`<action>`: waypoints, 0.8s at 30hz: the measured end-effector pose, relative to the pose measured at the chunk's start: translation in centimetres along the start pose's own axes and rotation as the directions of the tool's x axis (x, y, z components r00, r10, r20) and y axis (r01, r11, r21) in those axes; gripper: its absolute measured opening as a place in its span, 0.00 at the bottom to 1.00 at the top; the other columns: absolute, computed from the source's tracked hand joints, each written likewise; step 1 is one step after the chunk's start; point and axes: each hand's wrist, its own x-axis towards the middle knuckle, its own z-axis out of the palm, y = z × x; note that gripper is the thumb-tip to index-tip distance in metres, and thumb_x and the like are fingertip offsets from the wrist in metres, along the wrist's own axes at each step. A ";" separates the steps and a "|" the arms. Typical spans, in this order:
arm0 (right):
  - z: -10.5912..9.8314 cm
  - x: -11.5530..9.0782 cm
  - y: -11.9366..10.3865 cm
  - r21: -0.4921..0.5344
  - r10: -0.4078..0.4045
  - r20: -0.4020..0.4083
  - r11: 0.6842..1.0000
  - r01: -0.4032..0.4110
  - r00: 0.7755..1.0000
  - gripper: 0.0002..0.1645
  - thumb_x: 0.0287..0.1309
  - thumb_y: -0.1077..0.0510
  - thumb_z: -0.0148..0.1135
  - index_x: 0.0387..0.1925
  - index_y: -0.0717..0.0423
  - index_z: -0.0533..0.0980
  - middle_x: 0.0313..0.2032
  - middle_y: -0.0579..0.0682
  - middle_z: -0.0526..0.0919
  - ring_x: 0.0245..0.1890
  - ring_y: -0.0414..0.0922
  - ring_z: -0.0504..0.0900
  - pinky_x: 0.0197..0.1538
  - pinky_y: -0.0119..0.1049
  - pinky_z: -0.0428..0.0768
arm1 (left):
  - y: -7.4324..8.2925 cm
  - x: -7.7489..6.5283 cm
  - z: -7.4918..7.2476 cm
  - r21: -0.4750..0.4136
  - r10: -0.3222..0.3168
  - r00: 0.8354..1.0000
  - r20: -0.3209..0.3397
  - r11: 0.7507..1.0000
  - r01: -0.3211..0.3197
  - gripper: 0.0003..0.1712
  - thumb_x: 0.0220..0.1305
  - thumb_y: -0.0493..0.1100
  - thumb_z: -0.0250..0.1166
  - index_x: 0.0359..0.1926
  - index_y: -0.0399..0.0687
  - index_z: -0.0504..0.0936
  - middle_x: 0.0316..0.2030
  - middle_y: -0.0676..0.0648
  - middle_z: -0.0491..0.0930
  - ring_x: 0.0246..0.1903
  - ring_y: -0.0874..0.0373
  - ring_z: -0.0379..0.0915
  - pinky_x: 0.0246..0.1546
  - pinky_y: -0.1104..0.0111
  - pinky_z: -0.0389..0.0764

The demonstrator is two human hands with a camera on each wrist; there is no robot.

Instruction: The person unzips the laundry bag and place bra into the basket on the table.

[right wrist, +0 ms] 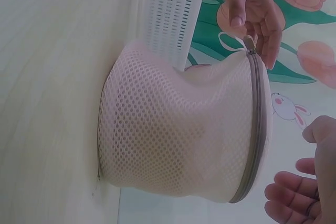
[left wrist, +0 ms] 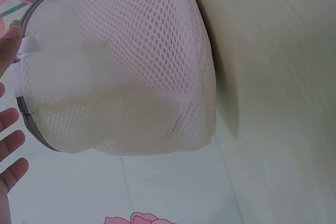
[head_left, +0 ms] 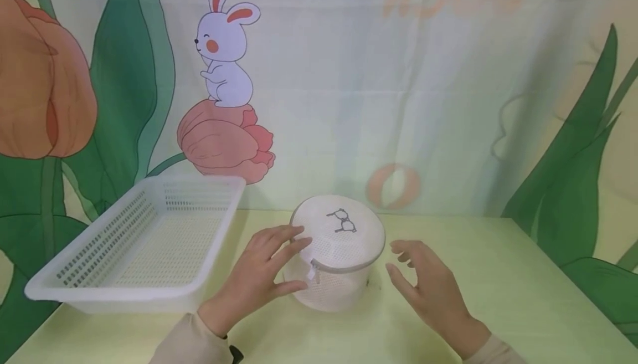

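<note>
A round white mesh laundry bag [head_left: 344, 242] stands upright on the table, its lid edged by a grey zipper [right wrist: 257, 124] and printed with a small grey glasses drawing. My left hand [head_left: 264, 270] is at the bag's left side with fingers spread, fingertips over the lid's edge; whether they touch it I cannot tell. To the right of the bag, my right hand [head_left: 428, 286] hovers apart from it, fingers loosely bent and holding nothing. In the right wrist view a zipper pull [right wrist: 249, 43] sits near the left hand's fingers.
A white plastic basket [head_left: 199, 297] with slotted walls stands on the left of the pale yellow-green table [head_left: 498, 286]. Behind the table hangs a curtain [head_left: 319, 103] printed with tulips and a rabbit.
</note>
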 end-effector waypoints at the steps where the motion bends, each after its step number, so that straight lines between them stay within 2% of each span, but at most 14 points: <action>1: 0.1 0.0 -0.2 0.005 -0.011 -0.002 1.000 0.011 1.000 0.20 0.46 0.62 0.68 0.44 0.56 0.76 0.39 0.47 0.82 0.33 0.40 0.81 0.28 0.26 0.76 | 0.0 0.0 0.1 0.004 0.006 1.000 0.002 1.000 -0.006 0.42 0.38 0.57 0.76 0.57 0.48 0.76 0.57 0.45 0.75 0.57 0.49 0.70 0.56 0.55 0.71; 5: 0.3 0.0 -0.7 0.014 -0.050 -0.015 0.999 0.050 0.999 0.18 0.44 0.62 0.68 0.41 0.55 0.76 0.37 0.45 0.82 0.31 0.37 0.80 0.29 0.23 0.74 | 0.1 0.3 0.6 0.016 0.022 1.000 0.006 1.000 -0.022 0.41 0.38 0.57 0.77 0.56 0.50 0.77 0.56 0.46 0.77 0.57 0.48 0.71 0.59 0.57 0.72; 12: 0.7 -0.3 -1.4 0.024 -0.057 -0.003 0.998 0.057 0.998 0.16 0.44 0.61 0.67 0.38 0.52 0.75 0.34 0.41 0.81 0.30 0.35 0.79 0.29 0.19 0.72 | 0.0 0.6 1.6 0.009 0.054 0.999 0.004 0.999 -0.054 0.36 0.39 0.55 0.77 0.52 0.50 0.79 0.54 0.46 0.78 0.57 0.49 0.72 0.61 0.59 0.72; 18: 1.0 -0.4 -1.7 0.032 -0.074 0.001 0.997 0.074 0.997 0.16 0.43 0.61 0.67 0.38 0.53 0.75 0.34 0.42 0.81 0.30 0.36 0.79 0.29 0.18 0.72 | 0.1 0.6 2.2 0.009 0.037 0.999 0.021 0.999 -0.037 0.31 0.43 0.53 0.76 0.51 0.51 0.80 0.53 0.46 0.79 0.56 0.51 0.72 0.64 0.60 0.70; 24: 1.3 -0.4 -1.7 0.040 -0.087 -0.001 0.995 0.087 0.996 0.16 0.43 0.61 0.67 0.38 0.52 0.75 0.34 0.41 0.80 0.30 0.37 0.79 0.29 0.17 0.72 | 0.0 0.7 2.9 0.022 0.051 0.998 -0.028 0.999 -0.050 0.30 0.41 0.49 0.77 0.50 0.52 0.80 0.49 0.46 0.79 0.52 0.51 0.74 0.59 0.59 0.74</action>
